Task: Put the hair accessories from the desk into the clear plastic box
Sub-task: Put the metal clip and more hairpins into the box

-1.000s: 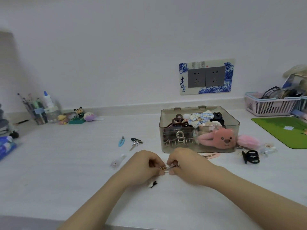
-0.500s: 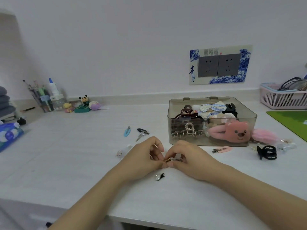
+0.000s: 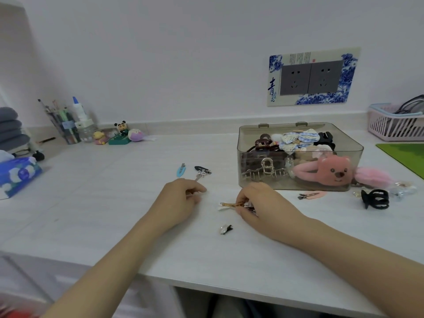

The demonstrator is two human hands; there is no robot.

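The clear plastic box (image 3: 250,140) stands open at the right middle of the desk, holding several clips and a pink bear hair band. My right hand (image 3: 261,204) pinches a gold hair clip (image 3: 229,204) just above the desk in front of the box. My left hand (image 3: 181,200) rests curled on the desk to its left; anything under its fingers is hidden. Loose on the desk lie a small black pearl clip (image 3: 226,229), a blue clip (image 3: 181,170), a black clip (image 3: 202,168), a silver bow clip (image 3: 200,175), a pink clip (image 3: 312,195), a black claw clip (image 3: 375,199) and a pink fluffy piece (image 3: 372,176).
A blue tissue pack (image 3: 18,177) lies at the far left. A pen holder (image 3: 66,127) and small figurines (image 3: 119,134) stand by the back wall. A pink basket (image 3: 394,127) and a green mat (image 3: 403,157) are at the right. The desk's front edge runs below my forearms.
My hands have parted. The right hand keeps the gold clip, and the left hand has moved left over the spot where a pale clip lay.
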